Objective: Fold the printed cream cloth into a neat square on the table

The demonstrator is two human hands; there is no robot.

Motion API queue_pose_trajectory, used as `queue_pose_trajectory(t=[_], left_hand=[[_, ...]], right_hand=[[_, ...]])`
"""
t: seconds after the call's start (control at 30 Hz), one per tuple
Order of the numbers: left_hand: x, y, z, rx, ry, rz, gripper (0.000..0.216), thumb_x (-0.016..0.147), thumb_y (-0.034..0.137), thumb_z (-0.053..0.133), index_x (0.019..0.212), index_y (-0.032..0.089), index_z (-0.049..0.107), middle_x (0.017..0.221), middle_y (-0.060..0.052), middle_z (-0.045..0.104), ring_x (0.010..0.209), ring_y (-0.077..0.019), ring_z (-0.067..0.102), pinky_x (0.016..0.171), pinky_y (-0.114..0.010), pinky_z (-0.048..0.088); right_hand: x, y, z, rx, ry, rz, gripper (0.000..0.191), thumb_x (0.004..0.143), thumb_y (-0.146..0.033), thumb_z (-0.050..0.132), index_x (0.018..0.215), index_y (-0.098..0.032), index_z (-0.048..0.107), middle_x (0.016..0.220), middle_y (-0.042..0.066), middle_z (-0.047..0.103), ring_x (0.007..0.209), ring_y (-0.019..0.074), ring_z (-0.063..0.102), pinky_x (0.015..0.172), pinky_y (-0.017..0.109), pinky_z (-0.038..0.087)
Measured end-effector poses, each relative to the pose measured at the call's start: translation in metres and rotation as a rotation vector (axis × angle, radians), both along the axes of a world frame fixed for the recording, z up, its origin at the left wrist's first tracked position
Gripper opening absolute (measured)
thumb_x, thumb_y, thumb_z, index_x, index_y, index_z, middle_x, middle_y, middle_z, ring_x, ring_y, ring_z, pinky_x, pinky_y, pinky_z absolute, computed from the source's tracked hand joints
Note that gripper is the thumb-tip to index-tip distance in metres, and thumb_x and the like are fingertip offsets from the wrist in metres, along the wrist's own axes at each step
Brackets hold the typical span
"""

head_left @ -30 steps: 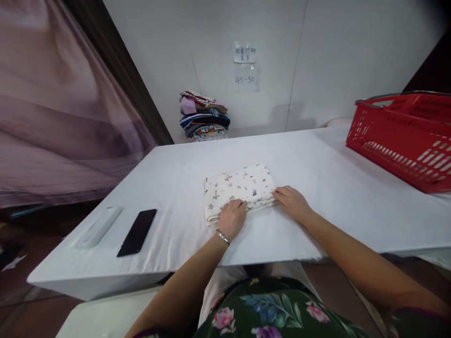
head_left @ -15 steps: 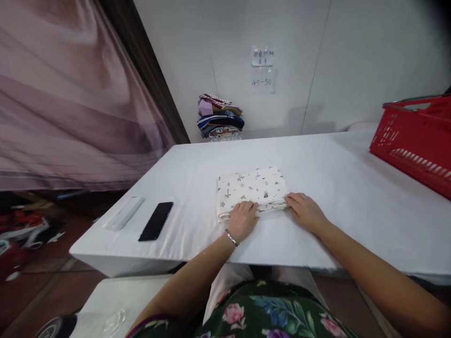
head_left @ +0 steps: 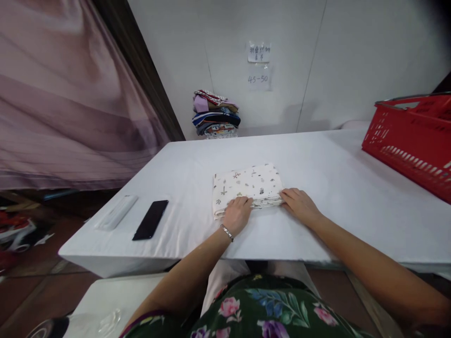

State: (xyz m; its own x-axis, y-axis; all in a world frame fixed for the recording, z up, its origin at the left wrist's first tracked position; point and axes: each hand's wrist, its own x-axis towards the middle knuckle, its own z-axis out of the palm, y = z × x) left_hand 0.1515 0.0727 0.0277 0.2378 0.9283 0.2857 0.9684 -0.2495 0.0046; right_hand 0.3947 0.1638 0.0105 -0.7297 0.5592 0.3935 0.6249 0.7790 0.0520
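A folded cream cloth [head_left: 246,185] with small printed figures lies flat on the white table [head_left: 317,164], in the middle near its front edge. My left hand [head_left: 237,215] rests on the cloth's near left edge, fingers curled over the fold. My right hand [head_left: 299,204] grips the near right corner of the same cloth, fingers bent against its layered edge. A thin bracelet sits on my left wrist.
A black phone [head_left: 150,219] and a pale flat remote-like bar [head_left: 117,212] lie at the table's left front. A red plastic basket [head_left: 412,141] stands at the right. A stack of folded clothes [head_left: 214,115] sits by the wall; a pinkish curtain [head_left: 70,94] hangs left.
Both hands stay on the cloth's near edge. Only the camera has swung, first to the left and then slightly back, so the basket moved toward the frame's right edge.
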Motion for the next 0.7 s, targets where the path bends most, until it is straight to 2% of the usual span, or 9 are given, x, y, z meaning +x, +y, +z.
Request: queue_pose_trajectory(t=[0.33,0.53,0.7], left_hand=[[0.001,0.000,0.000,0.029,-0.016,-0.015,0.035,0.086,0.031,0.048,0.119,0.019,0.044,0.107,-0.007,0.056,0.099,-0.0211,0.049,0.080,-0.034,0.039],[-0.001,0.005,0.002,0.035,-0.014,0.013,0.024,0.087,0.026,0.044,0.111,0.020,0.049,0.101,-0.005,0.058,0.094,-0.0192,0.051,0.077,-0.032,0.040],[0.000,0.004,-0.002,0.057,0.016,-0.006,0.023,0.088,0.026,0.042,0.110,0.021,0.050,0.100,-0.006,0.058,0.095,-0.0194,0.051,0.077,-0.033,0.039]], right_hand=[[0.001,0.010,0.006,0.023,0.010,0.057,0.026,0.088,-0.021,0.041,0.111,-0.017,0.053,0.102,0.009,0.060,0.090,0.0232,0.050,0.072,0.034,0.036],[0.000,0.010,0.013,0.048,0.039,0.077,0.025,0.089,-0.020,0.039,0.109,-0.018,0.054,0.102,0.010,0.061,0.089,0.0227,0.051,0.072,0.034,0.036],[0.000,0.010,0.006,0.079,0.086,0.075,0.026,0.089,-0.019,0.039,0.110,-0.018,0.054,0.105,0.010,0.060,0.093,0.0234,0.049,0.073,0.034,0.036]])
